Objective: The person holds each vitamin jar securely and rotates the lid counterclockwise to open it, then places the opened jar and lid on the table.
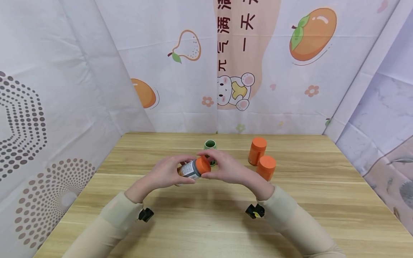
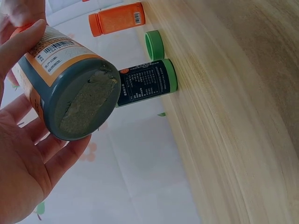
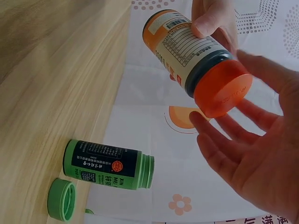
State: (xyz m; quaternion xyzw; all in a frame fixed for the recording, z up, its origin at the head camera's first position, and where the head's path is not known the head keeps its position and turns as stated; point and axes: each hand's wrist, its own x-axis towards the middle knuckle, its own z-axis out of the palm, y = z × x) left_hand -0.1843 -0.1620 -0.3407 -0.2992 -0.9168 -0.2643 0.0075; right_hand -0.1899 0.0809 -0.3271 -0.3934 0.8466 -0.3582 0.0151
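Orange tops a tilted bottle (image 1: 188, 170) held above a wood-grain table (image 1: 213, 233), where we see a person's two bare hands at work around it. The left hand (image 1: 166, 172) grips the bottle's body, thumb on one side and fingers round the other. The right hand (image 1: 229, 168) is spread wide about the orange cap (image 3: 223, 88), thumb and fingers to either side; we cannot tell how firmly, if at all, it touches. From the left wrist we look onto the bottle's dark base (image 2: 88, 100), marked by a rough greyish patch. Just behind the hands, a green bottle (image 3: 105, 164) with a black label stands upright, its mouth uncovered, and beside its foot we find a green lid (image 3: 60, 199) lying open side up. To the right, two orange-capped bottles stand near each other, one farther back (image 1: 257, 150) and one nearer us (image 1: 266, 167), partly behind the right forearm. Pale sleeves (image 1: 300, 225) cover both arms, and a white curtain (image 1: 155, 21) printed with fruit, flowers and a cartoon animal hangs beyond the table.
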